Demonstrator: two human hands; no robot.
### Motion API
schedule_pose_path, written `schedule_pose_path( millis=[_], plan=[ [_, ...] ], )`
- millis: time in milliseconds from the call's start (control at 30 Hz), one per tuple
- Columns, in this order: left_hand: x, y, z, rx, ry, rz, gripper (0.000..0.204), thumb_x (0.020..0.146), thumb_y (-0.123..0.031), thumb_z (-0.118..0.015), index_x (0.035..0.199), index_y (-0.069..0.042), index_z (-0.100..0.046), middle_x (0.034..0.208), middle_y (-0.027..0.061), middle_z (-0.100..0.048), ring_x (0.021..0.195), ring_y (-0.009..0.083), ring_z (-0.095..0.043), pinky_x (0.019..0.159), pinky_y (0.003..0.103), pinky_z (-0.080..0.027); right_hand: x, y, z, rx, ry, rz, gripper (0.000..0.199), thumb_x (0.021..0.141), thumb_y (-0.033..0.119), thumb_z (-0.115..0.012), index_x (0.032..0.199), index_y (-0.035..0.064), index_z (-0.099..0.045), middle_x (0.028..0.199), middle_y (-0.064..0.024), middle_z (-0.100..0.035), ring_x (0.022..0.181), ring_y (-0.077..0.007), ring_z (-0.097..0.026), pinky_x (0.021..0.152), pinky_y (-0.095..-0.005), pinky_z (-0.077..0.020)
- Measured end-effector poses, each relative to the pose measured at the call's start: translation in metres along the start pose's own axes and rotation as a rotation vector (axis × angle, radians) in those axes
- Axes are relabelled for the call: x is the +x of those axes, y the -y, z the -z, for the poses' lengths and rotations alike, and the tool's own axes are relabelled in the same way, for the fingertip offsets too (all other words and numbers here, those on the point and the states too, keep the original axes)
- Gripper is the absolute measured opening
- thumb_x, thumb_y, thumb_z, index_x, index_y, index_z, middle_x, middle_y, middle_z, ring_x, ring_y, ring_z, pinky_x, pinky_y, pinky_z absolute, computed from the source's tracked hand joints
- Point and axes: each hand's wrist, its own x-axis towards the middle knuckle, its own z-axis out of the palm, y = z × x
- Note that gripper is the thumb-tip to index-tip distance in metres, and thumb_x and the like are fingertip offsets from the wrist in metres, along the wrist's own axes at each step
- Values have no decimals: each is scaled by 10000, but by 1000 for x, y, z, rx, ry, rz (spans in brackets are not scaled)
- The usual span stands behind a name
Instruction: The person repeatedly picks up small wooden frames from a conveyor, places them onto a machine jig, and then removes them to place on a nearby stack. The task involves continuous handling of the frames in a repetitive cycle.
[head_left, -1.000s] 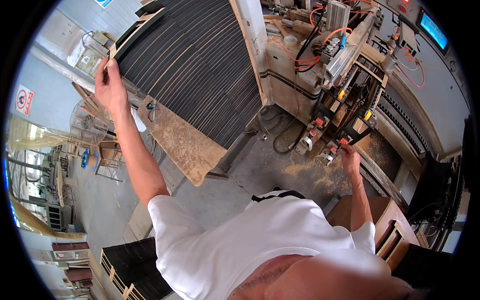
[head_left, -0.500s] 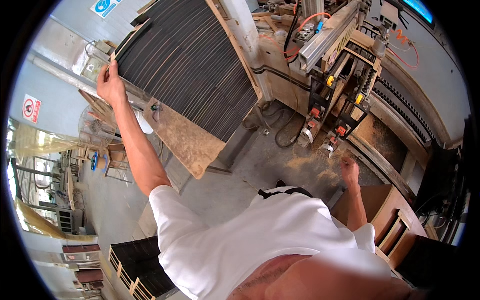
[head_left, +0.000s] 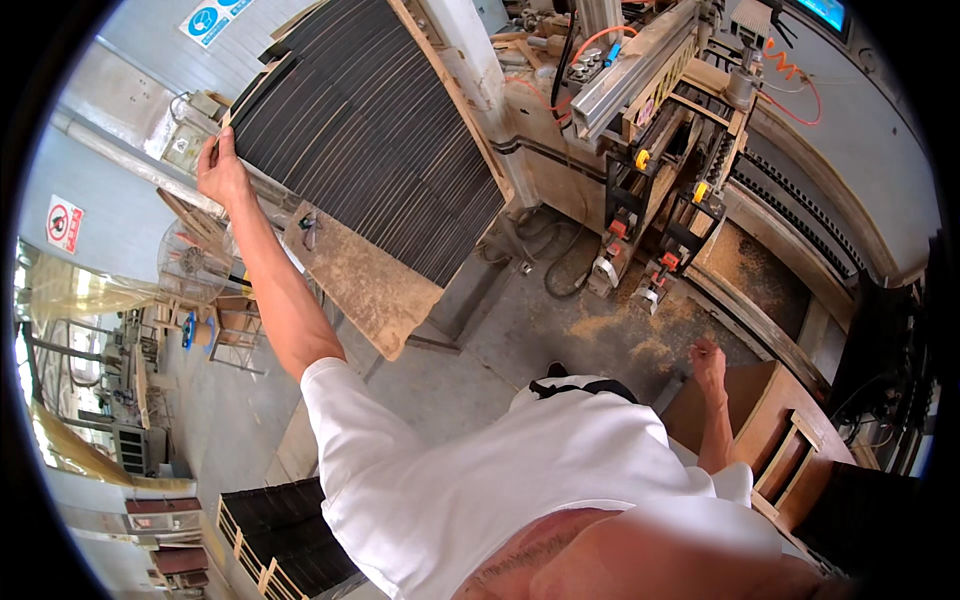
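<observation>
Beyond a dusty board (head_left: 372,280), the left hand (head_left: 225,182) pinches a dark strip (head_left: 264,86); by the sawdust-strewn floor (head_left: 590,328), the right hand (head_left: 709,368) curls, whether around anything I can't tell.

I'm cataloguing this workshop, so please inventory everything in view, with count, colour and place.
Dark strips: many, black with pale edges, stacked upper centre-left
Board: one, dusty brown, below the strips
Machine: one, grey with red and yellow parts, upper right
Screen: one, blue, top right
Wall signs: at least two, blue-white and red-white, left
Fan: one, grey, left
Box: one, brown, lower right
Black pile: one, lower left
Sawdust: scattered, tan, floor
Far-left clutter: too small to itemise
Shirt: one, white, bottom centre
Left hand: one, at the strips' left end
Right hand: one, near the box
</observation>
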Motion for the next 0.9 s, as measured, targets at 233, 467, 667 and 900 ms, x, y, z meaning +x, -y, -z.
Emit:
schedule_pose_path(
  millis=[233, 467, 667, 900],
  plan=[
    [-10, -2, -7, -354, -51, 68, 306, 795, -31, -748, 1060, 71, -633, 950, 122, -664, 842, 165, -621, 755, 258, -511, -11, 1, 3, -13, 11, -40, 283, 832, 201, -643, 1028, 1, -683, 907, -182, -705, 859, -296, -693, 756, -360, -528],
    [-15, 7, 0, -289, -123, -49, 223, 794, -14, -740, 996, 35, -658, 902, 86, -663, 804, 138, -604, 726, 248, -500, -16, -6, -4, -114, 84, -20, 170, 797, 158, -626, 907, 48, -694, 865, -182, -691, 846, -308, -685, 731, -388, -526],
    [-6, 4, -5, -170, -89, -34, 288, 751, -45, -788, 991, 36, -650, 887, 79, -656, 783, 130, -600, 722, 236, -487, -2, -23, -36, -7, 120, 54, 127, 754, 125, -606, 831, 71, -691, 762, -178, -659, 768, -359, -662, 671, -425, -520],
    [1, 1, -7, -166, 35, 67, 324, 758, -69, -798, 1025, 26, -639, 908, 89, -661, 814, 141, -611, 744, 245, -493, 18, 12, -76, -136, 175, 166, 133, 739, 113, -642, 837, 34, -688, 758, -165, -680, 748, -297, -688, 661, -376, -534]
  ],
)
